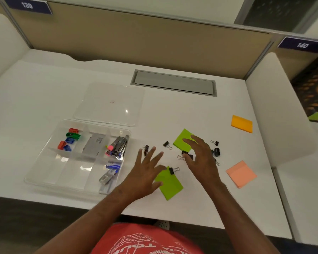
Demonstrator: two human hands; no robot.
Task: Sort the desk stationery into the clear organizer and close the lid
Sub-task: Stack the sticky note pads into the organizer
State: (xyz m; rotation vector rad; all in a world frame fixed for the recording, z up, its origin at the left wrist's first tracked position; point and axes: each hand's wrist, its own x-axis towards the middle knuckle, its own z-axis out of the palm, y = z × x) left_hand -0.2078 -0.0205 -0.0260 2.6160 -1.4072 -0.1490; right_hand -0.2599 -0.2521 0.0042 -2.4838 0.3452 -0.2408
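Hovering over the scatter of stationery, your left hand (147,173) is spread flat with its fingers splayed, the grip apart and holding nothing; its palm covers the left edge of the near green sticky pad (170,184). A black binder clip (173,170) lies at that pad's far corner. Your right hand (200,158) arches above the desk (44,92) with fingers loosely curled, the grip apart too; its fingertips (186,141) reach over the far green sticky pad (182,140), and a binder clip (186,155) sits just under the thumb, though you cannot tell whether the thumb touches it.

More black clips are strewn around: one (167,144) between your hands, a pair (145,149) beyond your left fingertips, and several (216,150) to the right of your right hand. A peach sticky pad (241,174) lies to the near right, an orange one (241,124) farther right.

The clear organizer (44,173) stands open on the left part of the desk, its lid (108,104) lying flat just beyond it. Its far-left compartment holds red, green and blue sharpeners (70,139); the middle one a grey staple box (94,144); the far-right one markers and highlighters (117,146). The near-right compartment holds small staplers (109,173); the other near compartments look bare.
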